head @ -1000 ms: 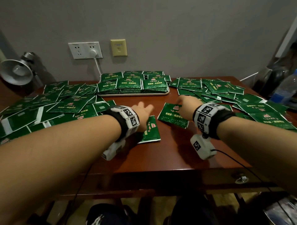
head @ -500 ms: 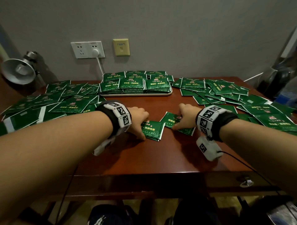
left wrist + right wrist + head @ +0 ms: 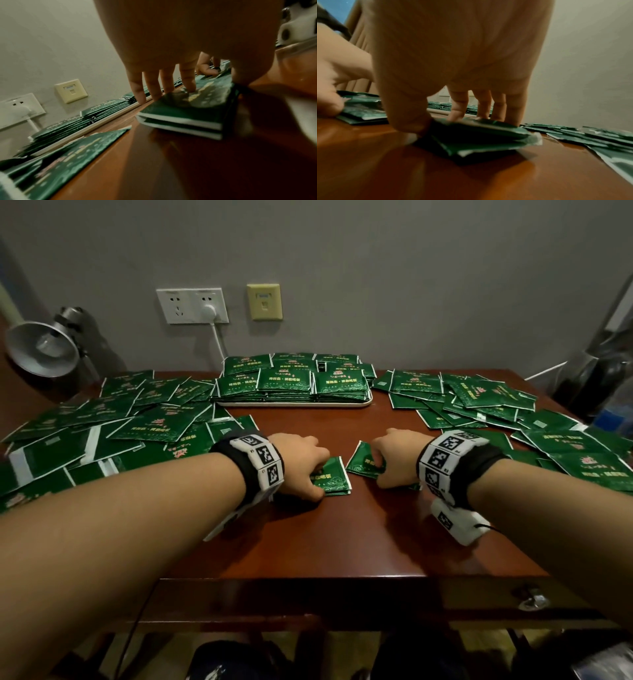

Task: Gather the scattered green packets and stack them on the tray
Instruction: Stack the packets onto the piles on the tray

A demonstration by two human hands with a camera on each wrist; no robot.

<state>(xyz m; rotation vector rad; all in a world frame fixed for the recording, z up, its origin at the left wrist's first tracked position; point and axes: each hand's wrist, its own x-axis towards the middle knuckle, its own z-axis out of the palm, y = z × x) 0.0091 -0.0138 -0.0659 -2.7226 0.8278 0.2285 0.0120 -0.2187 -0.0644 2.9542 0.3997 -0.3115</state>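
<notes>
On the left side of the wooden table [image 3: 342,529], a loose spread of green packets [image 3: 113,419] lies overlapping, not yet gathered. Just right of that spread, the left hand [image 3: 301,463] is clamped over a small stack of packets [image 3: 330,482]; the left wrist view shows two packets squared together, fingertips [image 3: 190,86] pressing on top and the thumb at the near edge, so the stack is pinched. Beside it, close but apart, the right hand [image 3: 394,458] pinches a second small stack [image 3: 364,465], which sits askew; the right wrist view shows its fingers [image 3: 458,109] spread along the far edge and the thumb at the near corner. Farther back, the tray [image 3: 294,404] already carries neat rows of packets. On the right lies another scattered heap [image 3: 479,398].

The step in hand looks like pick-up of two gathered bundles. Next, each bundle probably needs lifting without the slick packets sliding apart, then carrying back to the tray and setting squarely on the rows. Much remains to collect.
</notes>
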